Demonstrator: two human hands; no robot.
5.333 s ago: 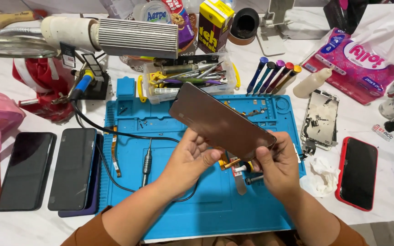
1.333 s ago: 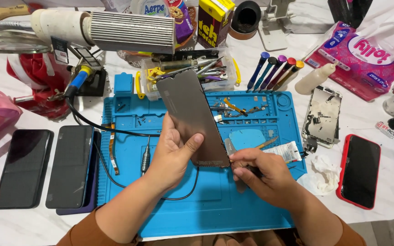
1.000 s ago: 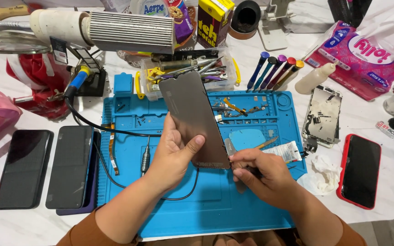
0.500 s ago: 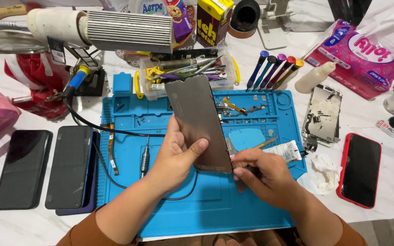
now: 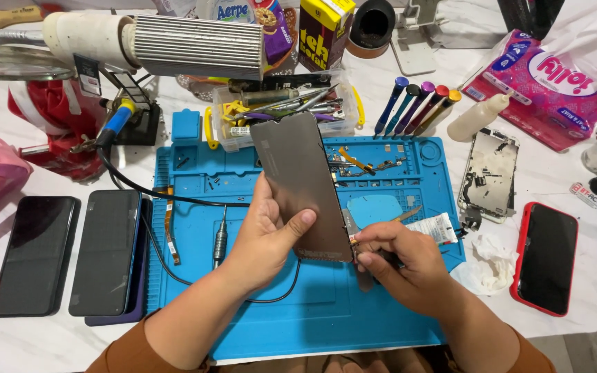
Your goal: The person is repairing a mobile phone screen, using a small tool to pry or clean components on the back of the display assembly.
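The dark, flat rectangular phone screen panel (image 5: 303, 186) stands tilted above the middle of the blue silicone repair mat (image 5: 326, 304), its lower half clamped in the left hand (image 5: 265, 238) with the thumb across its face. The right hand (image 5: 402, 266) is pinched together at the panel's lower right corner, fingertips touching its edge; what they hold cannot be told.

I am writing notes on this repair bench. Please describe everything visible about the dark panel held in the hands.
The dark panel is a thin, flat, grey-brown rectangle with rounded corners, matte looking. It is held tilted above the blue mat. The left hand grips its lower part, thumb across the face; the right hand touches its bottom corner.
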